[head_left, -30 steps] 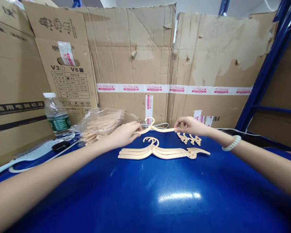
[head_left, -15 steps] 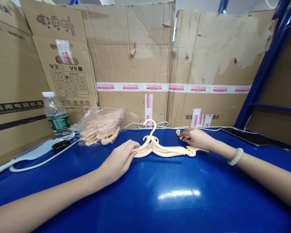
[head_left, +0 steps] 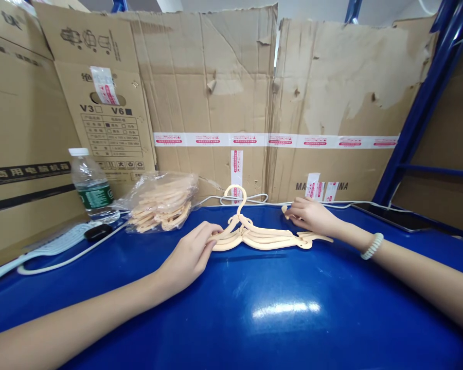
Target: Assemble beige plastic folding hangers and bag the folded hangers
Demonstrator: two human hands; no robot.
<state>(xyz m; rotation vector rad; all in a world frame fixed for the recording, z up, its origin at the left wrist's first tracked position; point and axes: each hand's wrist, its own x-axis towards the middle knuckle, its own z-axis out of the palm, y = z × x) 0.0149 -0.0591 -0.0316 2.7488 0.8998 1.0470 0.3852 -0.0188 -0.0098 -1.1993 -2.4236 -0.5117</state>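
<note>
Several cream plastic clothes hangers (head_left: 268, 240) lie stacked on the blue table, with one curved hook standing up at the back. My left hand (head_left: 193, 249) pinches the left ends of the hangers between thumb and fingers. To the right of the stack, my right hand (head_left: 312, 216) is closed around a small cream piece (head_left: 284, 209); only its tip shows past the fingers, and the rest is hidden. Below that hand, loose cream pieces (head_left: 314, 237) lie at the stack's right end.
A clear bag of cream hanger parts (head_left: 160, 200) sits at the back left. Beside it are a water bottle (head_left: 92, 187), a black object (head_left: 98, 232) and a pale blue rack-like item (head_left: 57, 241). A white cable and a tablet (head_left: 391, 217) lie along the back, before cardboard boxes (head_left: 212, 103).
The top hanger's hook has shifted slightly up and left, and its right arm has come away from the stack's right end. Less of the small piece shows in my right hand.
</note>
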